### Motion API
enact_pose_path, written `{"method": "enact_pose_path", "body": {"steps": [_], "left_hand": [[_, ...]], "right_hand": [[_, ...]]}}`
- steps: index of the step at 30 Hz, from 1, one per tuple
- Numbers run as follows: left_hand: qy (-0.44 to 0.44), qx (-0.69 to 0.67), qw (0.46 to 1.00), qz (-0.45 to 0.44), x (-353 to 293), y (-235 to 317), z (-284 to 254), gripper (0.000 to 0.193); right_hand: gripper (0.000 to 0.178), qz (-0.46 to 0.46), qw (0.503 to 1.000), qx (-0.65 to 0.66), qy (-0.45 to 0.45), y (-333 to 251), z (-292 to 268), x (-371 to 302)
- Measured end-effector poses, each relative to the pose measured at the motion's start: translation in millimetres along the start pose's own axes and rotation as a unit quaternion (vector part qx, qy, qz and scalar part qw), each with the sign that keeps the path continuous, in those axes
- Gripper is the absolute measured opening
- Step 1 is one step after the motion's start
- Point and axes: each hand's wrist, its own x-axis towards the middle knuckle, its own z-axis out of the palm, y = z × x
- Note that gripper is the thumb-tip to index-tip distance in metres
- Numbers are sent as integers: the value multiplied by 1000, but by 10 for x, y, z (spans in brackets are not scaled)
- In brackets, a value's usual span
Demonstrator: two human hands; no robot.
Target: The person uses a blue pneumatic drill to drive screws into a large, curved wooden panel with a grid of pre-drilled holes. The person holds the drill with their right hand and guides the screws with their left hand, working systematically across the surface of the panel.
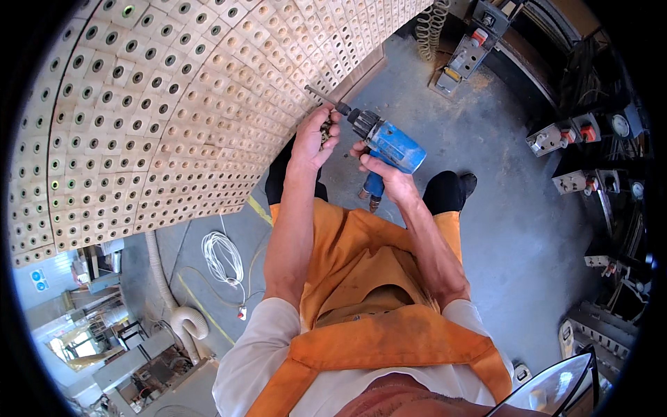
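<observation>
My R hand [393, 176] is wrapped round the pistol grip of a blue power drill [397, 147], thumb along the side below the body. Drill's in front of me, approx. centre, held up over the floor [514, 222], just right of my L hand [308, 142]. Its long axis runs on a diagonal: rear end near & right, chuck [353, 115] & long thin bit [319, 94] pointing far left, toward the big stack of wooden blocks [229, 104]. Grip hangs below w/ metal fittings [375, 203] at its base.

L hand is half-curled, cupping a bunch of small brass-coloured metal pieces [325, 131]; fingertips sit right by the chuck, can't tell if they touch it.

Blocks fill the far left, rows of round holes: many on the L side w/ dark metal rings, lots in the middle bare wood. Near left on the floor: coil of white cable [222, 258] & a ribbed hose [158, 267]. Far right: coiled air hose [432, 31]. I've an orange apron [396, 337] on.
</observation>
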Motion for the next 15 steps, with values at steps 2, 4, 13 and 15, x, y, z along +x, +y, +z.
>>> {"method": "enact_pose_path", "body": {"steps": [2, 4, 13, 15], "left_hand": [[20, 4, 1000, 15, -16, 41, 26, 18], [21, 0, 999, 32, -45, 118, 12, 17], [18, 118, 992, -39, -121, 217, 279, 26], [-1, 144, 989, -43, -99, 210, 314, 28]], "right_hand": [[29, 20, 999, -39, 11, -34, -37, -58], [28, 32, 999, -42, 11, -85, -103, -150], [31, 53, 995, 75, -50, -142, -690, -342], [32, 46, 996, 64, -48, -185, -733, -373]]}}
